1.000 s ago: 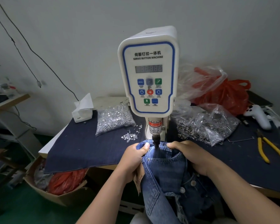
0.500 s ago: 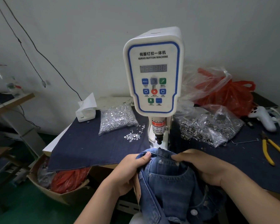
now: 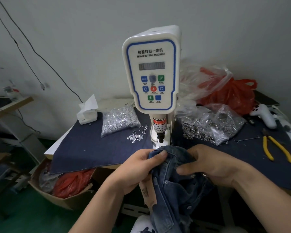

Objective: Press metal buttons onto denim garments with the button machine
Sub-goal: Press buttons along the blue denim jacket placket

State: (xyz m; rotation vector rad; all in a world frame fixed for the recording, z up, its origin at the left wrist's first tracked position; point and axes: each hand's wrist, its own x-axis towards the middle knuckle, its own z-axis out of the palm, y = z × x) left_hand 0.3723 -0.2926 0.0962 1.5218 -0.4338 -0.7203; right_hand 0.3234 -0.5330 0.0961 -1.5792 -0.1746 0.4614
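Denim garment [image 3: 173,179] is held bunched just in front of the button machine [image 3: 151,76], below its punch. Its top edge is pinched by the left hand [image 3: 138,167]; fabric is gripped by the curled right hand [image 3: 213,165]. A gap shows beneath the punch. Its lower part is cut off.

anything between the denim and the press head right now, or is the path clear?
Nothing visible blocks it. The left hand and right hand grip the denim garment just in front of the button machine. Its punch tip hangs bare above the fabric's top edge, with only open space between. The loose rivets lie off to the left.
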